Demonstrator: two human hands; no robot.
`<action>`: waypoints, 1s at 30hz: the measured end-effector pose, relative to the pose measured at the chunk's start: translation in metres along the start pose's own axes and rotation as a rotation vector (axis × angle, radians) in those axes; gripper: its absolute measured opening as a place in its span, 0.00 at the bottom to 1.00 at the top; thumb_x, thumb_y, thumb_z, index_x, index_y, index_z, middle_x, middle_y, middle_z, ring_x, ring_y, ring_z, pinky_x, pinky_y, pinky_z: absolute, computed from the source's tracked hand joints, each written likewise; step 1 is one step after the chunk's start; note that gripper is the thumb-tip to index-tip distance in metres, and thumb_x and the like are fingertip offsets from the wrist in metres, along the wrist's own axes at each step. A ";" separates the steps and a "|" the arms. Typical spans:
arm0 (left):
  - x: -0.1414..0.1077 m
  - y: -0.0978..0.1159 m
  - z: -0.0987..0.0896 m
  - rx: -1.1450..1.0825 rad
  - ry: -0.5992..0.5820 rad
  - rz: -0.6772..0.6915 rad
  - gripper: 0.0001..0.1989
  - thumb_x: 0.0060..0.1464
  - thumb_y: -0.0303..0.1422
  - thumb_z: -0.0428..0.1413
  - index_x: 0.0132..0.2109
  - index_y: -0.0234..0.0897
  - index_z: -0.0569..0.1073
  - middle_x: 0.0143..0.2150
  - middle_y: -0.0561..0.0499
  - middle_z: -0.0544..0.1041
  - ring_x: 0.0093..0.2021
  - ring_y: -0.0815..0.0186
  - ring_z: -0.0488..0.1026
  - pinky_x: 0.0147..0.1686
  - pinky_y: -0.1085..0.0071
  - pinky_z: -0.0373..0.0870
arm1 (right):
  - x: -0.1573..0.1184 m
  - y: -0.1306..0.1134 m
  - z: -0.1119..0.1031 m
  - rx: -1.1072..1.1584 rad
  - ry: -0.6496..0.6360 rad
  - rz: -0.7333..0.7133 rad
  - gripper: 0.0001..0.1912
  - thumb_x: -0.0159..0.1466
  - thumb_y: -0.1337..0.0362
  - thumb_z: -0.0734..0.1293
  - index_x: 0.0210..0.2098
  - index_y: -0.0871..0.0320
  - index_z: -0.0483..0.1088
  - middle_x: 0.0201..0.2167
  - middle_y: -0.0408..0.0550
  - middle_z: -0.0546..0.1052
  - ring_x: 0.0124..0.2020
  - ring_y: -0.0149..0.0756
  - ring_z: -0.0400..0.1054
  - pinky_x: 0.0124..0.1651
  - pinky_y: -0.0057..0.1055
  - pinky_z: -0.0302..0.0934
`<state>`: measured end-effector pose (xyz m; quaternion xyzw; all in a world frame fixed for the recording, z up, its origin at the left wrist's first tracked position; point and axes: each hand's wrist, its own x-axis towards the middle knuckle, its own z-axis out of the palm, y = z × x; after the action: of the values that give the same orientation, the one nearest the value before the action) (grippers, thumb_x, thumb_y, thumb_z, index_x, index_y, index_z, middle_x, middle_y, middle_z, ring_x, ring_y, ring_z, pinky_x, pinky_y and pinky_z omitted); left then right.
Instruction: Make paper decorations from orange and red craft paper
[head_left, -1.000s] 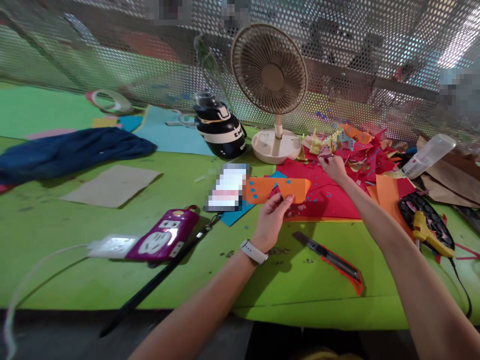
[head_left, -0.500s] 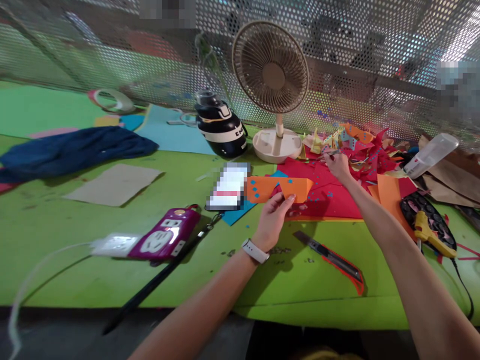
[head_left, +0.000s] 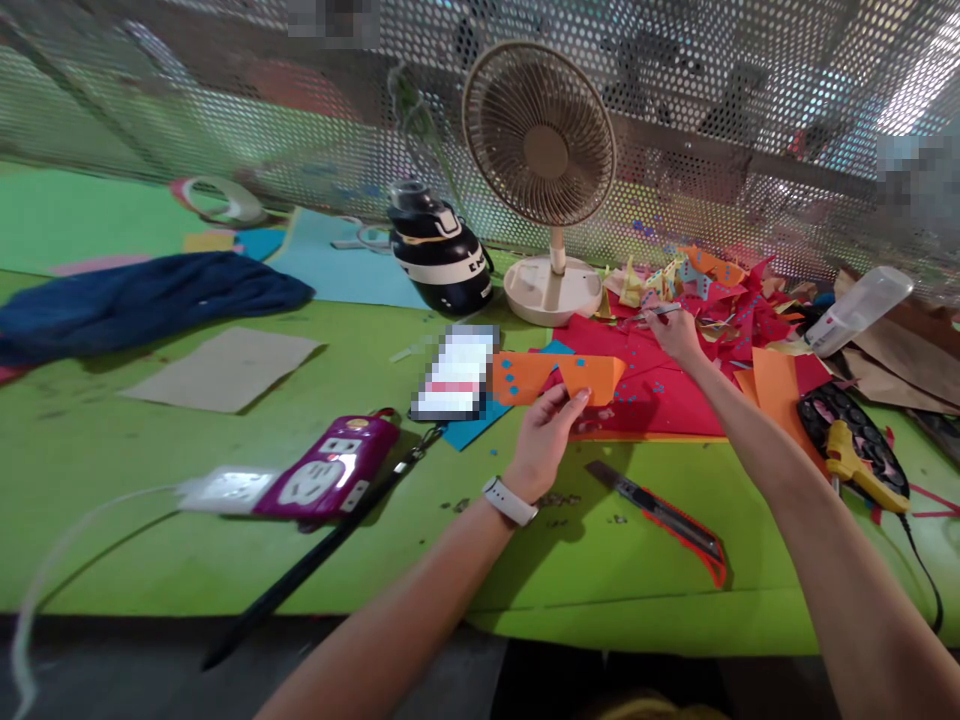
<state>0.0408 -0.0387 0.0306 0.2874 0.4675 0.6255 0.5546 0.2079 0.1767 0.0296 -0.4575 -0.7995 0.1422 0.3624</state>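
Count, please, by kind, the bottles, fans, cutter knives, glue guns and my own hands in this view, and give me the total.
Bottles: 2 (black bottle, clear bottle)
Hands: 2 (left hand, right hand)
Fan: 1
Cutter knife: 1
Glue gun: 1
Total: 7

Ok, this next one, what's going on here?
A person is working with paper at a green table. The left hand holds a piece of orange paper with blue dots on it. The right hand holds a slim tool, possibly tweezers, above a red sheet scattered with more blue dots, close to a heap of paper pieces. A utility knife lies on the table nearer the person, untouched.
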 end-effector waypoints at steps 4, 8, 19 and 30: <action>0.000 -0.001 -0.001 0.004 0.000 0.005 0.21 0.41 0.44 0.69 0.39 0.35 0.76 0.39 0.47 0.81 0.38 0.59 0.80 0.32 0.69 0.76 | -0.004 -0.001 -0.001 -0.002 -0.003 -0.037 0.12 0.66 0.64 0.63 0.40 0.60 0.78 0.35 0.52 0.83 0.40 0.41 0.78 0.44 0.31 0.68; 0.000 0.000 -0.001 0.015 -0.009 0.007 0.21 0.43 0.44 0.68 0.40 0.35 0.76 0.41 0.46 0.81 0.39 0.58 0.80 0.33 0.68 0.76 | -0.009 -0.001 0.003 -0.031 0.006 -0.133 0.12 0.66 0.62 0.64 0.42 0.58 0.78 0.39 0.51 0.83 0.43 0.41 0.77 0.48 0.32 0.68; -0.001 0.000 0.002 0.016 -0.009 -0.007 0.22 0.42 0.44 0.68 0.40 0.35 0.76 0.41 0.47 0.82 0.36 0.59 0.80 0.33 0.67 0.76 | -0.007 0.006 0.009 -0.076 -0.025 -0.084 0.12 0.67 0.62 0.63 0.42 0.56 0.78 0.42 0.51 0.82 0.44 0.41 0.77 0.49 0.33 0.69; 0.001 -0.003 -0.002 0.035 -0.031 0.010 0.22 0.44 0.47 0.67 0.41 0.35 0.77 0.39 0.46 0.82 0.39 0.57 0.80 0.34 0.66 0.76 | -0.004 0.001 0.009 -0.046 0.013 0.009 0.13 0.67 0.60 0.64 0.42 0.57 0.78 0.35 0.51 0.83 0.39 0.40 0.78 0.45 0.32 0.69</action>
<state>0.0403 -0.0383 0.0272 0.3092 0.4683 0.6155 0.5534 0.2036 0.1746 0.0210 -0.4700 -0.7981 0.1226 0.3564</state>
